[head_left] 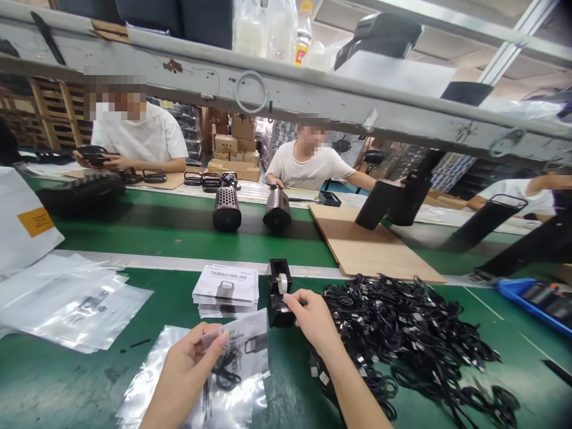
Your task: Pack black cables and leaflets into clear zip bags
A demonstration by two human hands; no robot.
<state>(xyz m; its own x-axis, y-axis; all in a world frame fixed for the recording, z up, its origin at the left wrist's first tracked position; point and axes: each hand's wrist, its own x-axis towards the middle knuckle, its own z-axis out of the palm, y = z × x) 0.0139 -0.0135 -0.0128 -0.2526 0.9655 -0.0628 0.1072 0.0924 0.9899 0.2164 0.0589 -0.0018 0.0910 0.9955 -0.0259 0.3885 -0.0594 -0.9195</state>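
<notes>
My left hand (193,357) pinches the top of a clear plastic bag (257,381). Inside that bag show a black cable (227,376) and a printed leaflet. Under it lies a stack of clear bags (149,363). My right hand (315,319) is at the front of a black tape dispenser (279,268), thumb and forefinger closed together at its cutting end. A white tape roll (282,283) sits in the dispenser; any piece of tape in my fingers is too small to make out. Just left of the dispenser is a stack of printed leaflets (227,286).
A large heap of black cables (393,328) lies at the right. More printed bags (80,304) are at the left. Beyond, black speakers (227,208) and a wooden board (370,247) rest on the green belt (187,238). Co-workers sit across; a blue tray (513,292) stands far right.
</notes>
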